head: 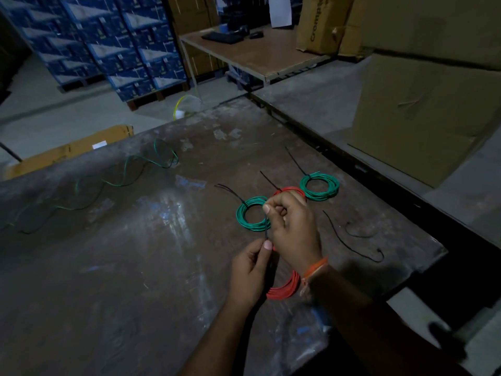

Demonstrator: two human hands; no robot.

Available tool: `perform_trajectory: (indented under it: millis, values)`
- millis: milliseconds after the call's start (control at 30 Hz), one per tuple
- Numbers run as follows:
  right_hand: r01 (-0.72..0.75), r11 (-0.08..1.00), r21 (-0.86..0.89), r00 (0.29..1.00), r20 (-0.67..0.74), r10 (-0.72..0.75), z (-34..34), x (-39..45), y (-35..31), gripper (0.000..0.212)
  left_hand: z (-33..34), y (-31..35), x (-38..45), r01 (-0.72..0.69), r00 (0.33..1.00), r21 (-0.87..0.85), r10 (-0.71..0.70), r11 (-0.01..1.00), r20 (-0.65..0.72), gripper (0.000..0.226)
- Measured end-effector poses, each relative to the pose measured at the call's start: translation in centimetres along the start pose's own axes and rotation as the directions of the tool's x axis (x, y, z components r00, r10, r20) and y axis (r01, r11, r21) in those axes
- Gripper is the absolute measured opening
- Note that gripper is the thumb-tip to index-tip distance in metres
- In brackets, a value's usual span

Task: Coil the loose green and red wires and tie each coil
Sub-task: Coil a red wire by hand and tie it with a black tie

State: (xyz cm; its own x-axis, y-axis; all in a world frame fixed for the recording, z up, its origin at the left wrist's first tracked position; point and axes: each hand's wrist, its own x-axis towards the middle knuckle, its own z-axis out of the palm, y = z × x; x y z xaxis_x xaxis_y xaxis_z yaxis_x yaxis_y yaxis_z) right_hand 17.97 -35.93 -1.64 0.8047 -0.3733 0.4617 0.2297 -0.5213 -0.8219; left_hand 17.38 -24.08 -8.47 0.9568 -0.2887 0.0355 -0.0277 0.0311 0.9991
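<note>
Pinching a thin black tie [266,229] between them, both hands work low over the worn worktop [135,267]: the left hand [250,270] grips its lower end with thumb and fingers, the right hand [291,226] nips its upper end, an orange band [314,268] around that wrist. A red coil [284,290] sits under the hands, largely hidden by them. Just beyond lie a green coil [252,217] with black tie ends sticking out, a second red coil [291,189] partly covered by the right knuckles, and farther right another tied green coil [320,185]. Loose black ties [352,240] lie to the right, near the worktop's edge. A loose green wire [122,183] snakes across the far left. Around stand stacked blue cartons [108,44], brown cardboard boxes [420,118] and a farther table [257,52] bearing a keyboard [222,37].
</note>
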Motion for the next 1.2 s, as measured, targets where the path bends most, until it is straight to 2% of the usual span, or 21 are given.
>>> perform_trajectory:
  millis: [100, 167, 267, 333, 367, 467, 567, 667, 733, 833, 967, 1100, 1200]
  values:
    - [-0.071, 0.997, 0.000, 0.994, 0.089, 0.071, -0.3, -0.1, 0.3, 0.007, 0.0, 0.0, -0.2, -0.014, 0.996, 0.034, 0.017, 0.999, -0.083, 0.040]
    - [-0.102, 0.992, -0.075, 0.974, 0.194, 0.115, -0.9, -0.9, 0.9, 0.008, -0.1, 0.6, -0.5, 0.007, 0.983, -0.018, -0.010, 1.000, -0.183, 0.036]
    - [-0.199, 0.953, -0.228, 0.887, 0.371, 0.274, -1.0, -3.7, 1.8, 0.023, -1.4, 1.6, -0.3, 0.041, 0.937, -0.106, -0.075, 0.994, -0.341, 0.035]
    - [-0.308, 0.939, -0.151, 0.819, 0.460, 0.342, -0.3, -5.5, 1.6, 0.043, -2.8, 2.4, -0.2, 0.056, 0.912, -0.155, -0.114, 0.986, -0.394, 0.035]
    - [-0.337, 0.936, -0.097, 0.814, 0.470, 0.342, 0.4, -6.0, 1.4, 0.046, -3.6, 2.8, 0.0, 0.065, 0.906, -0.164, -0.127, 0.984, -0.405, 0.035]
    - [-0.368, 0.930, 0.012, 0.850, 0.408, 0.332, 2.9, -5.8, 0.0, 0.032, -6.7, 2.8, 1.3, 0.114, 0.896, -0.051, -0.125, 0.992, -0.426, 0.036]
    - [-0.502, 0.859, 0.100, 0.822, 0.362, 0.439, 6.0, -4.4, -1.1, 0.027, -9.8, 2.6, 3.7, 0.196, 0.901, 0.216, -0.089, 0.956, -0.424, 0.038]
    - [-0.566, 0.823, 0.043, 0.789, 0.315, 0.527, 8.6, -3.3, -1.1, 0.020, -11.6, 3.2, 5.9, 0.215, 0.937, 0.557, -0.009, 0.802, -0.349, 0.035]
    - [-0.565, 0.824, -0.031, 0.791, 0.262, 0.552, 9.7, -2.7, -1.0, 0.015, -12.0, 4.1, 6.8, 0.192, 0.955, 0.687, 0.028, 0.701, -0.296, 0.031]
    - [-0.558, 0.816, -0.147, 0.795, 0.188, 0.577, 10.4, -2.2, -1.0, 0.009, -12.3, 4.4, 7.9, 0.222, 0.965, 0.761, -0.029, 0.609, -0.259, 0.017]
    - [-0.553, 0.814, -0.178, 0.807, 0.129, 0.577, 10.8, -2.1, -0.9, 0.010, -12.4, 4.1, 8.1, 0.258, 0.963, 0.808, -0.079, 0.529, -0.256, 0.020]
    - [-0.502, 0.843, -0.194, 0.843, 0.108, 0.527, 11.0, -2.3, -0.3, 0.021, -12.0, 4.0, 7.6, 0.239, 0.964, 0.824, -0.021, 0.514, -0.267, 0.026]
    - [-0.413, 0.890, -0.192, 0.897, 0.084, 0.434, 11.0, -2.7, -0.2, 0.015, -11.6, 4.2, 7.2, 0.212, 0.967, 0.814, 0.003, 0.541, -0.253, 0.031]
